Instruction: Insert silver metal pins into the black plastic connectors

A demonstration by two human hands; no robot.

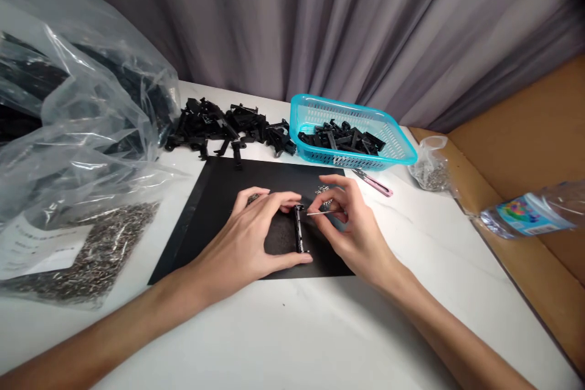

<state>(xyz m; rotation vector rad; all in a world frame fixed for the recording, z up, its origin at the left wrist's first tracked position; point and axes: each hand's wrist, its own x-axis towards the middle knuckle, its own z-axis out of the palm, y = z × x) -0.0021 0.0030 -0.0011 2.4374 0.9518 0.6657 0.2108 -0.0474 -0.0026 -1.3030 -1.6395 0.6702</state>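
Observation:
My left hand (251,231) is closed on a narrow black plastic part (298,230), with the thumb at its near end and fingers at its far end. Along the part runs a pale, shiny strip. My right hand (354,219) pinches a thin metal tool (319,213) whose tip points left, close to the part's upper end; contact cannot be made out. Both hands are over a black mat (194,213). Small silvery metal pieces (322,190) lie on the mat, partly hidden behind my right fingers.
Loose black parts (210,122) are heaped behind the mat, left of a blue basket (354,103) holding more. A pink-handled cutter (375,183) lies before it. Clear bags (114,250) stand left, a small bag (432,173) and a bottle (530,213) right, near cardboard (516,122).

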